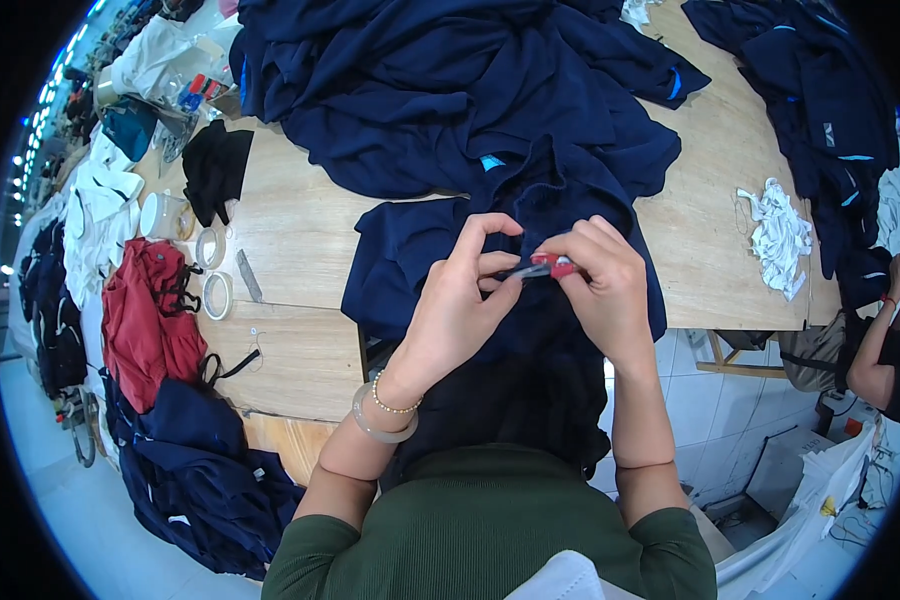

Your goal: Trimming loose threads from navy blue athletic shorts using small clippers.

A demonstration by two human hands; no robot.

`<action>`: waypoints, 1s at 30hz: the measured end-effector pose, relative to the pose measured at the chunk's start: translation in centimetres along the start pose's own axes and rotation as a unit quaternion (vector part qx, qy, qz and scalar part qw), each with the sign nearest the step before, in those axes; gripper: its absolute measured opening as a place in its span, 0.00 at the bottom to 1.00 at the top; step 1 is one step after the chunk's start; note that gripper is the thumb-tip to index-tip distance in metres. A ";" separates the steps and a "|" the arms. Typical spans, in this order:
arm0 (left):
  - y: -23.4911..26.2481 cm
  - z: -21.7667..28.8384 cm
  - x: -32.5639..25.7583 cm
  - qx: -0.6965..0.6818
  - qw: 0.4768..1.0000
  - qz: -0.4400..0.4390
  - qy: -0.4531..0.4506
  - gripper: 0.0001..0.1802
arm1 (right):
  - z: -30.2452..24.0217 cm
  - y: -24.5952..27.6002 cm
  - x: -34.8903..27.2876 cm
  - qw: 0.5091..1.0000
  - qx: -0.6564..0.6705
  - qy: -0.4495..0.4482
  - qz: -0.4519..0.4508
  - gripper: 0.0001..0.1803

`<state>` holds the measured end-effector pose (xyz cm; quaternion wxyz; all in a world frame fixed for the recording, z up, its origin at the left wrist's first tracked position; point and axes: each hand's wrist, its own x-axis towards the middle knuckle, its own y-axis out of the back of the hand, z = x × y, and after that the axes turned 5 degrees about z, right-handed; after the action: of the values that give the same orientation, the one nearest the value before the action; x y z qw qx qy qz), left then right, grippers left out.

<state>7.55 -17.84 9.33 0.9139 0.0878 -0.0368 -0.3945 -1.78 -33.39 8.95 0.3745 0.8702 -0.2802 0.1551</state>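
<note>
My right hand [602, 278] grips small red-handled thread snips [558, 265], blades pointing left. Close to the blade tips, the thumb and fingers of my left hand [468, 290] curl together in a pinch. Whatever lies between them is too small to make out. Beneath both hands a dark navy garment [400, 255] is spread at the table's front edge, its gathered upper part [540, 195] just beyond my fingers. A bright blue patch [491, 163] shows on the cloth there.
A large heap of navy garments [400, 90] covers the table's far middle. To the left are tape rolls [216, 296], a box cutter [249, 275] and a red garment [153, 320]. White scraps [778, 235] lie right, near more navy clothing [820, 110]. Another person's arm [875, 340] shows far right.
</note>
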 end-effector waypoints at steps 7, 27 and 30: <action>0.0 -0.6 0.3 0.008 1.000 0.009 0.024 0.15 | -0.7 1.2 1.1 0.958 0.152 -0.212 -0.118 0.07; 0.7 -1.3 0.6 0.119 0.969 0.188 -0.104 0.04 | 2.8 0.3 1.2 0.993 0.071 -0.085 -0.035 0.06; 0.5 -0.9 0.3 0.144 0.966 0.188 -0.102 0.04 | 2.4 -0.2 1.1 0.992 0.084 -0.086 -0.036 0.06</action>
<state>8.27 -17.63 8.50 0.9408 0.1690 -0.2021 -0.2134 -0.60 -35.48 7.71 0.2805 0.9179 -0.2661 0.0895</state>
